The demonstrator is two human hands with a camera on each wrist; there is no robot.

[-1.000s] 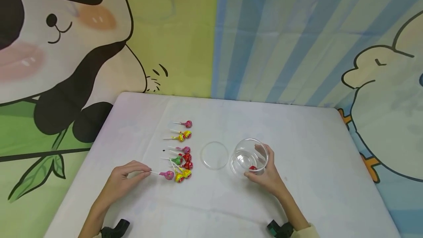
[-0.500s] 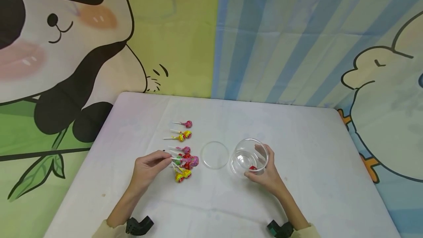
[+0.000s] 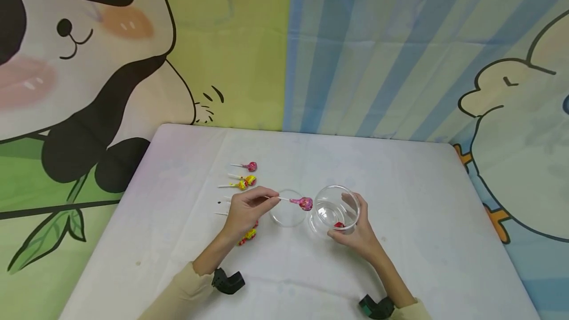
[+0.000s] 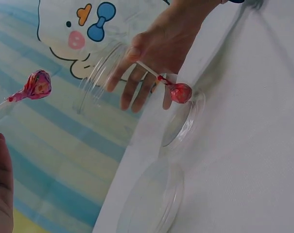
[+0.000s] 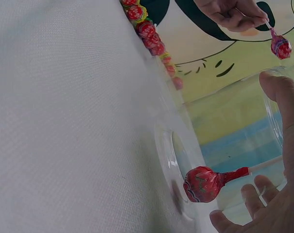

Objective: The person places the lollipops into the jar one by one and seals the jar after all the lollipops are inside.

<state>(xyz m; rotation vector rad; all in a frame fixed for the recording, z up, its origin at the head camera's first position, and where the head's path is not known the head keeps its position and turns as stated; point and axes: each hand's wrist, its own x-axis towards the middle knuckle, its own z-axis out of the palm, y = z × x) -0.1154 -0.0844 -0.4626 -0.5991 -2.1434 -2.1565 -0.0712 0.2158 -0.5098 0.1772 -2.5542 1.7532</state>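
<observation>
My left hand pinches the white stick of a pink lollipop and holds it in the air, its head just left of the clear plastic cup. The same pink lollipop shows in the left wrist view, and the pink lollipop shows at the top of the right wrist view. My right hand wraps around the cup from the right and steadies it on the table. Inside the cup lies a red lollipop, also seen as the red lollipop.
A clear round lid lies flat left of the cup. Several wrapped lollipops in pink, yellow and red lie in a column on the white table, some hidden under my left hand. Cartoon backdrops hang behind the table.
My left hand lifted the pink lollipop from the near end of the column and carried it right, over the lid, up to the cup. The right hand and cup stayed put.
</observation>
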